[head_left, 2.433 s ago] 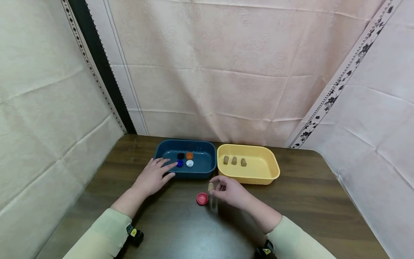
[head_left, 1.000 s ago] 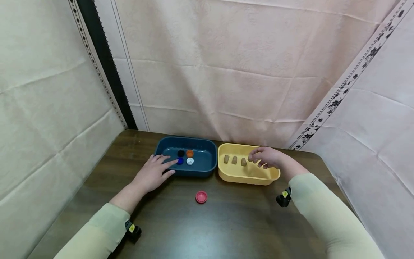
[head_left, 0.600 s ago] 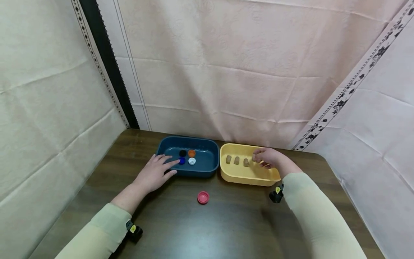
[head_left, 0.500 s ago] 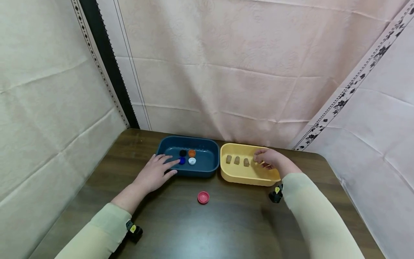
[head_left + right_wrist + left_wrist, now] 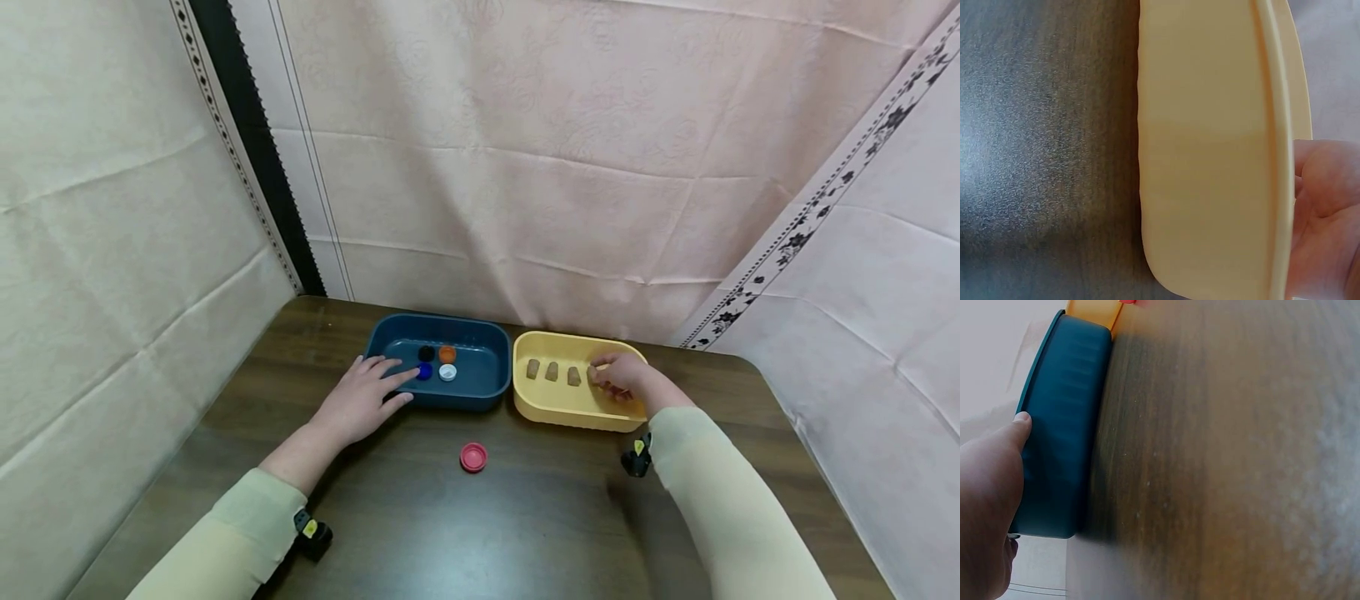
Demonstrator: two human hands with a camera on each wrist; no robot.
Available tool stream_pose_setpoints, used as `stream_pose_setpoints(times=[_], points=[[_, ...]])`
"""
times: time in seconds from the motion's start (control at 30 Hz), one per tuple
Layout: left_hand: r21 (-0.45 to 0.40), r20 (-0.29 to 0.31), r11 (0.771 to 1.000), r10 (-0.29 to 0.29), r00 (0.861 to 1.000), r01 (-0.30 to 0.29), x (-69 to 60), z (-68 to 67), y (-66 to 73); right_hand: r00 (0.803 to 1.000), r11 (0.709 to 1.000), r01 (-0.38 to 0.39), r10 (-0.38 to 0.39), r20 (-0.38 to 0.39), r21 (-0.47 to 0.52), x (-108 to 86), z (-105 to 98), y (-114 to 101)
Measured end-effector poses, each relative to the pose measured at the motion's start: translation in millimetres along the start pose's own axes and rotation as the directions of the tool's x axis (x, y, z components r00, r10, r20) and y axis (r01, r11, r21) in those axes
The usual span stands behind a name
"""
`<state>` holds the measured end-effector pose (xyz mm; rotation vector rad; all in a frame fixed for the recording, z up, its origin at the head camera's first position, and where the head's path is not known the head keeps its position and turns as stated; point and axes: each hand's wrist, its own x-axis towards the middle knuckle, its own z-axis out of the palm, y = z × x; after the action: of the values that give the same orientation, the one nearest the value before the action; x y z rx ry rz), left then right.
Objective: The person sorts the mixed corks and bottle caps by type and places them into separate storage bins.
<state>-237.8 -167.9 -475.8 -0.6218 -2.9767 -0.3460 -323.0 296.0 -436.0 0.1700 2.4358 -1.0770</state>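
My left hand lies with fingers spread over the near left edge of the blue tray. Its index fingertip is at a dark blue cap; black, orange and white caps sit around it. In the left wrist view the thumb rests at the tray's rim. Inside the yellow tray, my right hand pinches a small tan cork, low near the tray floor. Other corks stand in a row to its left. The tray wall hides these fingertips in the right wrist view.
A red cap lies on the brown wooden table, in front of the two trays. The trays stand side by side near the back edge. Pale cloth hangs behind and on both sides.
My right hand has carried the cork from beside the red cap into the yellow tray and lowered it at the row's right end. The left hand has stayed put.
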Motion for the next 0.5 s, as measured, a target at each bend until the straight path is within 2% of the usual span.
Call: stream_pose_setpoints(times=[0.3,0.5], points=[[-0.012,-0.004,1.000,0.006,1.000,-0.006,0.4,-1.9,1.3,1.000,0.999,0.012,-0.013,-0.027,-0.045,-2.0,2.7,1.1],[-0.010,0.005,1.000,-0.006,1.000,0.006,-0.3,-1.9,2.0,0.999,0.998,0.027,-0.027,-0.017,-0.050,-4.7,1.6,-0.5]])
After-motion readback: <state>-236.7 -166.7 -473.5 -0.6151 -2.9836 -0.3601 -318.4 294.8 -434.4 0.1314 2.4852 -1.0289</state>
